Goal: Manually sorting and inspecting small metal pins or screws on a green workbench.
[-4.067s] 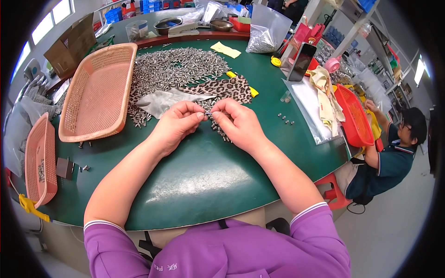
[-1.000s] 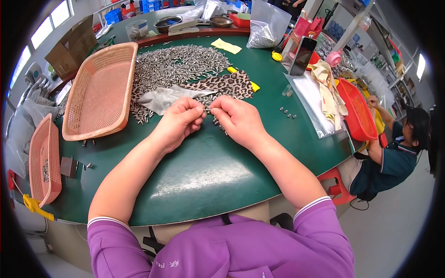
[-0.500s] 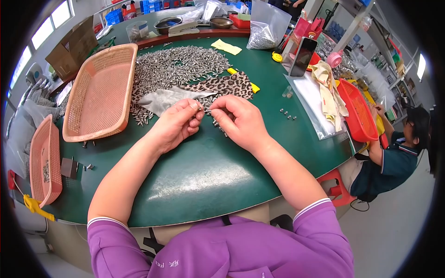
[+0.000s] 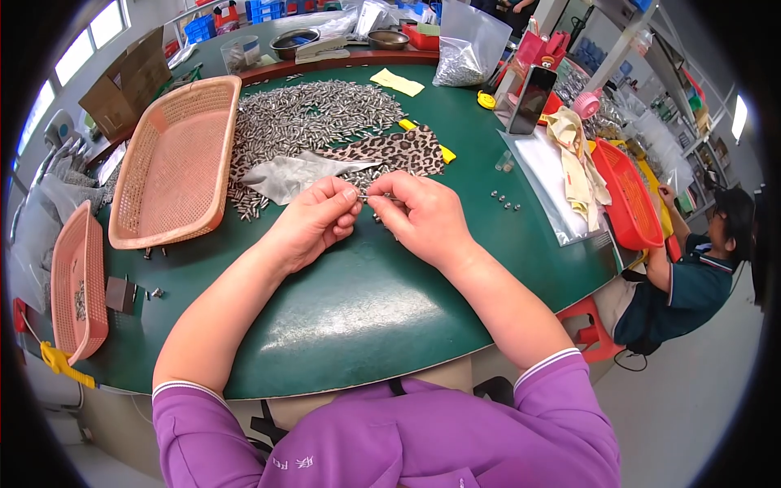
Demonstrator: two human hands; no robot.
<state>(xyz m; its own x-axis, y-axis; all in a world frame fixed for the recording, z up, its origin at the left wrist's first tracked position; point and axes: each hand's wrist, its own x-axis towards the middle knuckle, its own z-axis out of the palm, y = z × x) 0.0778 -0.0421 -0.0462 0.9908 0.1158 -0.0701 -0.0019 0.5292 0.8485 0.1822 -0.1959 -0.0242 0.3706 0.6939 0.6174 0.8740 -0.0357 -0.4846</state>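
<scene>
— Between my two sets of fingertips, what do you make out?

— I see a thin metal pin lying level, just above the green table. My left hand pinches one end between thumb and forefinger; my right hand pinches the other end the same way. Both hands are closed on it, the remaining fingers curled in.

— Are the hands touching each other?

— Nearly; the fingertips sit just apart, with the short bare stretch of pin between them. Whether a second small piece sits on the pin, I cannot tell, it is too small.

— And around them?

— Just beyond the knuckles lies a grey plastic bag, and beside it a leopard-print cloth. Behind both spreads a heap of metal pins. To my left stands a large pink basket, tilted a little, with a smaller pink basket near the table's edge. To my right, a few loose small parts lie near a clear plastic sheet, then a red basket. A seated person is at the far right.
</scene>
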